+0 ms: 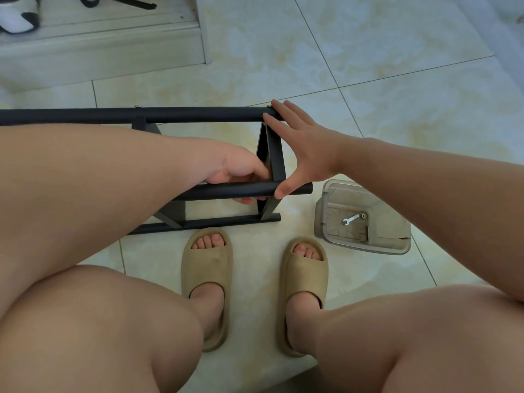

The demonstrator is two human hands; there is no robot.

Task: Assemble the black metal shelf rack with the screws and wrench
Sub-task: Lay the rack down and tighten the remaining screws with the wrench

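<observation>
The black metal shelf rack (pixel 198 114) lies on the tiled floor in front of me, with three long tubes and flat cross pieces. My left hand (pixel 235 171) grips the middle tube (pixel 226 191), fingers curled under it. My right hand (pixel 297 143) is spread flat: its fingertips rest on the far tube's right end, its thumb presses the middle tube. A small silver wrench (pixel 350 219) lies in a clear plastic container (pixel 365 245) to the right, beside a screw (pixel 363 215). Two screw heads show on the far tube.
My feet in tan slippers (pixel 207 279) stand just below the rack, knees at the frame's bottom corners. A grey step or ledge (pixel 99 49) runs along the upper left with a white object on it. Tiled floor extends to the upper right.
</observation>
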